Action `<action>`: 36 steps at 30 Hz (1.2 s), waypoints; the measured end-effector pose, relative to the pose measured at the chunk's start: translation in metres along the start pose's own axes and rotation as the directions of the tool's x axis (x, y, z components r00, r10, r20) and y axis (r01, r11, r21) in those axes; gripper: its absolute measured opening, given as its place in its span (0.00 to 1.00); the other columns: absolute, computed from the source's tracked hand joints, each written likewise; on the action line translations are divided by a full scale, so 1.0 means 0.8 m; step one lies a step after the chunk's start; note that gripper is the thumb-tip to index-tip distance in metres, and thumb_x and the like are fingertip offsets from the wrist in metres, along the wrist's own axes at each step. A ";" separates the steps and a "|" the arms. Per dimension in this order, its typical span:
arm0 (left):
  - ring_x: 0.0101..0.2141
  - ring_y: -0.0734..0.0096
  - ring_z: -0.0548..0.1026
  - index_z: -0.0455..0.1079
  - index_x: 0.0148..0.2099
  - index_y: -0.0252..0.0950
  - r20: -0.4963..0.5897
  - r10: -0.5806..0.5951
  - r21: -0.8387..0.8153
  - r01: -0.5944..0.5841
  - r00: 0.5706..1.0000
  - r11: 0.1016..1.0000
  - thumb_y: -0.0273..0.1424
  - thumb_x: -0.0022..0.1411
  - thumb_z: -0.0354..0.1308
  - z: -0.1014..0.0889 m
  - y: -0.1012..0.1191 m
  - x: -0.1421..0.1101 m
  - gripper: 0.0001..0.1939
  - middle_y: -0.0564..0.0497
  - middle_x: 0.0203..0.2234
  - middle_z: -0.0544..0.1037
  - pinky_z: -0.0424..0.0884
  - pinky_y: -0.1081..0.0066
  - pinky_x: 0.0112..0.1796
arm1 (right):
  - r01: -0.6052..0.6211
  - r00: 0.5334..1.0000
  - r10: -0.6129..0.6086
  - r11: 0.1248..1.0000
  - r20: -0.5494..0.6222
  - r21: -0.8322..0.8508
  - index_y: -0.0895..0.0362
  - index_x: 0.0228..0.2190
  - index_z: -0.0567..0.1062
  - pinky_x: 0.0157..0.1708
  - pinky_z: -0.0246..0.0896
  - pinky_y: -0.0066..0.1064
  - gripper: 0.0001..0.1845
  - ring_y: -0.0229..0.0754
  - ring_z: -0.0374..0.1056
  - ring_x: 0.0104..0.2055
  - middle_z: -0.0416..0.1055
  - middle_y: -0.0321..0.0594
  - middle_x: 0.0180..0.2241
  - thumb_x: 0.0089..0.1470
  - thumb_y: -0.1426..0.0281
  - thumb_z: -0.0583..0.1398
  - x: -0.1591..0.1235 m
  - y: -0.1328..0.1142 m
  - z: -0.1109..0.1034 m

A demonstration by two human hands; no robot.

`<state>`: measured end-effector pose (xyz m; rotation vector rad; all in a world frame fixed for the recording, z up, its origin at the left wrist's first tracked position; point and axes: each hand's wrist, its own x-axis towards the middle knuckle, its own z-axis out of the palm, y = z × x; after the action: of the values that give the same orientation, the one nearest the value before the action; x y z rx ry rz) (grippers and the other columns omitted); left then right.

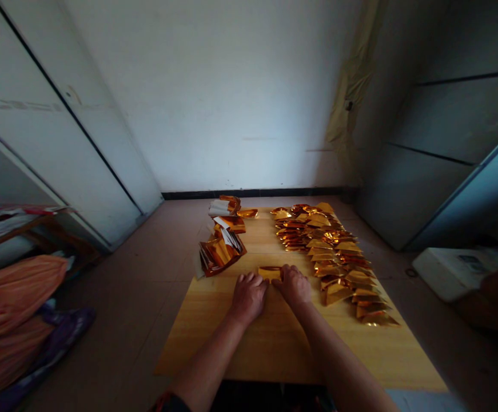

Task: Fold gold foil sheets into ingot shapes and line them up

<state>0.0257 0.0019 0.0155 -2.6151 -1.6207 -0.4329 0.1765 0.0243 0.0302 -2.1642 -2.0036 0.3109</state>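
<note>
My left hand point(249, 296) and right hand point(292, 286) sit close together near the middle of the wooden table point(274, 343), backs up and fingers curled down. A small piece of gold foil point(270, 273) lies on the table between them, just past my knuckles. The hands look pressed in toward it, but my fingertips are hidden, so I cannot tell whether they pinch it.

Along the right half of the table runs a long, overlapping spread of folded gold foil triangles point(334, 257), its nearest pieces close to my right hand. Toward the far left of the table lies a loose heap of crumpled gold foil point(222, 254), with white paper strips point(219, 207) mixed in.

The table's top is light, yellow-grained wood, and it stands on a pinkish-brown tiled floor point(124, 274). Past its far end is a white wall point(231, 97) with a black skirting point(253, 193). Left of the table are orange cloth bundles point(12, 303), purple fabric point(47, 349) and a wooden rack point(17, 229). Right of it, a white box point(458, 272) sits on the floor.
</note>
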 end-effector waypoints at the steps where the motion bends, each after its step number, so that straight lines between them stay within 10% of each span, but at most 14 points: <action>1: 0.39 0.63 0.67 0.70 0.46 0.42 -0.003 -0.006 -0.010 0.006 1.000 1.000 0.28 0.65 0.47 0.000 0.001 0.000 0.13 0.47 0.33 0.74 0.56 0.63 0.39 | 0.000 1.000 0.000 1.000 0.007 0.015 0.55 0.34 0.70 0.31 0.53 0.28 0.11 0.42 0.69 0.37 0.70 0.40 0.35 0.50 0.62 0.60 0.001 0.002 0.000; 13: 0.40 0.62 0.67 0.74 0.39 0.42 -0.002 -0.060 -0.057 0.060 0.998 0.997 0.31 0.61 0.53 -0.002 0.001 0.006 0.08 0.48 0.32 0.74 0.56 0.63 0.38 | 0.051 0.998 -0.061 0.967 0.033 0.248 0.57 0.31 0.73 0.30 0.51 0.23 0.12 0.37 0.66 0.36 0.71 0.40 0.35 0.46 0.81 0.54 0.010 0.031 0.003; 27: 0.39 0.63 0.68 0.70 0.31 0.39 -0.033 -0.381 -0.134 0.374 0.924 0.918 0.37 0.53 0.63 0.012 0.013 0.032 0.07 0.51 0.32 0.73 0.57 0.67 0.38 | 0.089 0.995 -0.095 0.966 0.015 0.244 0.57 0.32 0.74 0.31 0.52 0.23 0.13 0.37 0.66 0.36 0.72 0.40 0.35 0.47 0.82 0.54 0.014 0.037 0.007; 36: 0.43 0.68 0.68 0.75 0.35 0.45 0.025 -0.290 -0.257 0.287 0.957 0.923 0.26 0.56 0.58 0.012 -0.018 0.022 0.09 0.53 0.36 0.74 0.58 0.68 0.42 | 0.082 0.996 -0.091 0.965 0.022 0.251 0.57 0.32 0.75 0.31 0.52 0.23 0.14 0.36 0.66 0.36 0.72 0.40 0.35 0.47 0.81 0.53 0.017 0.039 0.008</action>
<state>0.0224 0.0252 0.0090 -2.5352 -2.0864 -0.7186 0.2058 0.0354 0.0152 -1.9248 -1.9496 0.5570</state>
